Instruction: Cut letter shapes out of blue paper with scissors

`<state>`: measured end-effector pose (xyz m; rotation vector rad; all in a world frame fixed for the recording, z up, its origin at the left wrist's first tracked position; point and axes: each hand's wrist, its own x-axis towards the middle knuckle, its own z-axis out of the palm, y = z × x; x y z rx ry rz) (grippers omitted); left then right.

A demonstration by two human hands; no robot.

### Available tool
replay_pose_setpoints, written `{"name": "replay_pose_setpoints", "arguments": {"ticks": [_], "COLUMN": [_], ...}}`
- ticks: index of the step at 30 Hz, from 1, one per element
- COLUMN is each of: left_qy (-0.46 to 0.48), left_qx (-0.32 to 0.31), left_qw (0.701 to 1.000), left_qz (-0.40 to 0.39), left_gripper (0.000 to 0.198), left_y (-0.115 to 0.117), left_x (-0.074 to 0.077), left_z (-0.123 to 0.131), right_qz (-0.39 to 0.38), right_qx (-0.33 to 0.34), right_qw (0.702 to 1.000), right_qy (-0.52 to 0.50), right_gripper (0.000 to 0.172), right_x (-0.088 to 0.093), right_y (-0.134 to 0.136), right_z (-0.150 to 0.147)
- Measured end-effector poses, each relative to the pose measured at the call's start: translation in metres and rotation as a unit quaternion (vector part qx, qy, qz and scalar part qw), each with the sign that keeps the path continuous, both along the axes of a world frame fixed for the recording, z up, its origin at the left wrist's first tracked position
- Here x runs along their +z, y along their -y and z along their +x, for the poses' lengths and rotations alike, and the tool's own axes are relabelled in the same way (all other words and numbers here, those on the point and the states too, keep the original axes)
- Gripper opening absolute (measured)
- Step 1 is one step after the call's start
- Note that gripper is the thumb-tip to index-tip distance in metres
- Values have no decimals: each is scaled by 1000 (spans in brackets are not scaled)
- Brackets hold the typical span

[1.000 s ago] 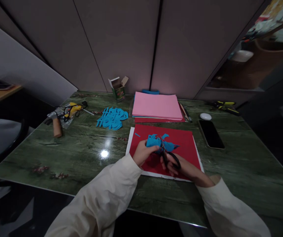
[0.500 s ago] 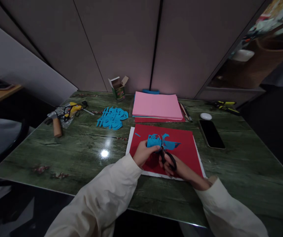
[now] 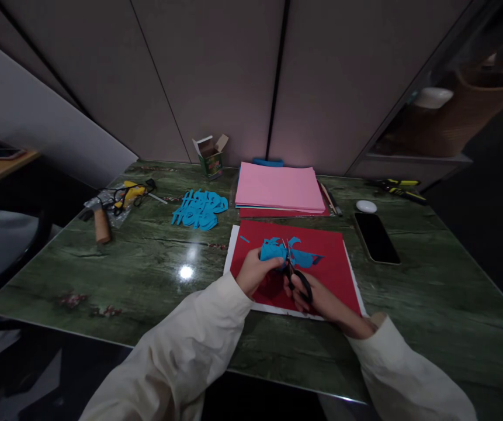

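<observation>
Blue paper (image 3: 272, 251) is pinched in my left hand (image 3: 255, 270), thumb on top. My right hand (image 3: 306, 294) grips black-handled scissors (image 3: 302, 285), fingers wrapped round the loops. The scissor blades stand at the paper's right edge, pointing away from me. Cut blue pieces (image 3: 304, 258) lie right beside the blades; whether they are still joined to the held paper I cannot tell. Under both hands lies a red sheet (image 3: 330, 286) on a white one, with a small blue strip (image 3: 245, 239) at its upper left.
Blue paper cutouts (image 3: 199, 209) are piled left of the red sheet. Behind it sits a stack of pink paper (image 3: 280, 186) near a small open box (image 3: 211, 159). To the right are a phone (image 3: 376, 238), a white case (image 3: 366, 206) and pliers (image 3: 402, 190). A wooden-handled tool (image 3: 101, 225) lies left.
The scissors and my right hand have shifted very slightly. The blue pieces right of the blades have moved a little to the right. My left hand keeps its hold.
</observation>
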<state>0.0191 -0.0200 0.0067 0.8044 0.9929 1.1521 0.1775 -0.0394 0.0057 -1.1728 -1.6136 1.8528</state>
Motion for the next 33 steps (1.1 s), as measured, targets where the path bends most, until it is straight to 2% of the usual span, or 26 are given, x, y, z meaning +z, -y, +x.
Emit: {"name": "replay_pose_setpoints", "arguments": {"ticks": [17, 23, 33], "left_qy": [16, 18, 9], "left_qx": [-3, -4, -1], "left_qw": [1000, 1000, 1000], "left_qz": [10, 8, 13], "left_gripper": [21, 24, 21], "left_y": [-1, -1, -2], "left_x": [-1, 1, 0], "left_z": [-2, -3, -5], "right_qz": [6, 5, 43], "right_qx": [11, 17, 65], "right_qw": [999, 999, 995], "right_qy": [47, 50, 59], "right_gripper": [40, 40, 40], "right_x": [2, 8, 12], "right_y": [-4, -5, -15], "right_z": [10, 11, 18]}}
